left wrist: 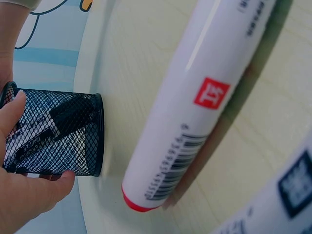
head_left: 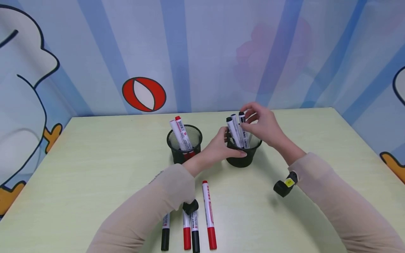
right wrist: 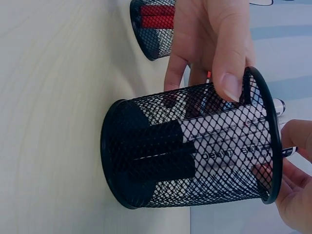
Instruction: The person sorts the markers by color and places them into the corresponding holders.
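My left hand grips a black mesh pen cup at the right, its thumb across the near side. Several white markers with black ends stand in that cup; in the right wrist view their black caps show through the mesh near the base. Above the rim, my right hand pinches one black-ended marker close to its top, its lower part still inside the cup. The right hand also appears at the cup's mouth in the right wrist view.
A second mesh cup stands to the left, holding red-ended markers. Nearer me lie several loose markers, among them a red-capped one and a black-capped one, partly under the left forearm. A printed cloth backdrop rises behind the table.
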`<state>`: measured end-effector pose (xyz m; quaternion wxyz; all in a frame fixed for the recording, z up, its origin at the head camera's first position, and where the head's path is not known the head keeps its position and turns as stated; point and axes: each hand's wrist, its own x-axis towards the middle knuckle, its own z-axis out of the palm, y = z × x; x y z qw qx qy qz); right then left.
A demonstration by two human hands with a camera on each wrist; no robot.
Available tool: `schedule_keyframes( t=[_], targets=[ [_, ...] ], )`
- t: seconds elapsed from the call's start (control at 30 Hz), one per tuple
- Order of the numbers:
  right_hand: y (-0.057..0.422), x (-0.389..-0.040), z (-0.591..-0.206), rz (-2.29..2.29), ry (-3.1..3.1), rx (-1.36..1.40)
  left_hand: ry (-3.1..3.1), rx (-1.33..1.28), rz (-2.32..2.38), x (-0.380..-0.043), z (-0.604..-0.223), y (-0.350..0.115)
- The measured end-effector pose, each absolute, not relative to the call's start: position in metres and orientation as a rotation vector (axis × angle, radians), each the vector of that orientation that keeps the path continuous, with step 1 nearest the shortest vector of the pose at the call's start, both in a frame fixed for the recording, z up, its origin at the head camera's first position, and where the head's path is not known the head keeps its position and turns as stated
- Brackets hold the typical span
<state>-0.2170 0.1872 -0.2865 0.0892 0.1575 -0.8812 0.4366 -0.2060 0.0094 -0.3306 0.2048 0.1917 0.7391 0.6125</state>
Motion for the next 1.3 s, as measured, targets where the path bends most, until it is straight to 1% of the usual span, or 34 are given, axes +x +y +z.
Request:
schedule_keyframes(
  t=[0.37,1.3],
  targets=[
    [0.185,-0.218,-0.287,1.186,-2.664,0.524,2.064,0.515,1.713,-0.207,-0.331,0.01],
    [0.192,-0.214,-0.279,1.215,-2.701,0.461,2.071,0.527,1.691,-0.209,-0.331,0.008]
  ],
)
